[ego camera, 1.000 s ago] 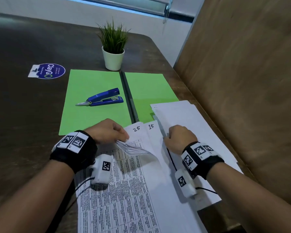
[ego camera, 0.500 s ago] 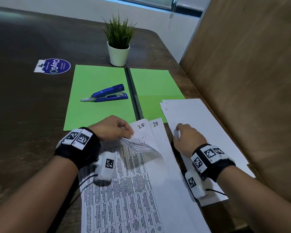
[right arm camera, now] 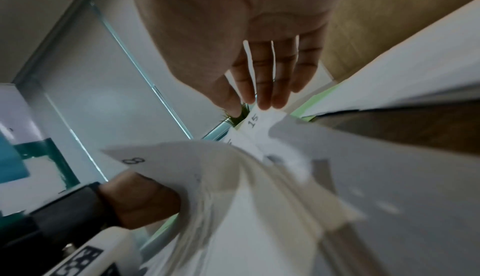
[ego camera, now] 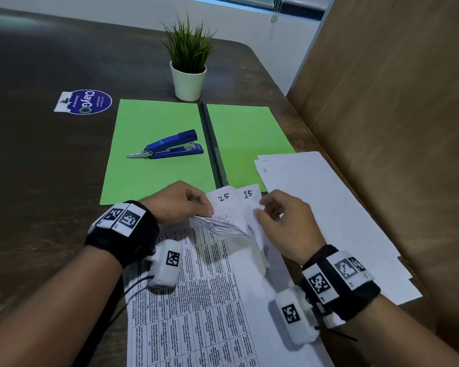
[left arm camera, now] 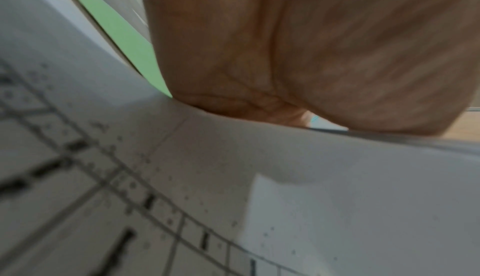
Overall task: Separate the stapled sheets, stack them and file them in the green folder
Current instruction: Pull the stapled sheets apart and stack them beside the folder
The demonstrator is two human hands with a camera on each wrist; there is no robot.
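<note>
The printed stapled sheets (ego camera: 210, 300) lie in front of me, with pages marked 25 and 15 (ego camera: 248, 194) showing at their top. My left hand (ego camera: 210, 211) pinches several pages bent up at their top left corner (right arm camera: 182, 161). My right hand (ego camera: 257, 207) hovers just right of that lifted fold, fingers loose and holding nothing; in the right wrist view its fingers (right arm camera: 265, 87) reach straight out over the page marked 15 (right arm camera: 253, 121). The green folder (ego camera: 157, 154) lies open beyond the sheets. The left wrist view shows only my palm (left arm camera: 285, 54) over blurred print.
A blue stapler (ego camera: 170, 148) rests on the folder's left flap. A pile of loose white sheets (ego camera: 316, 207) lies at the right, against a wooden wall (ego camera: 395, 128). A potted plant (ego camera: 188, 80) and a round sticker (ego camera: 84, 102) sit farther back on the dark table.
My right hand has left the white pile on the right and come back left to the lifted pages. My left hand keeps its pinch on the bent corner.
</note>
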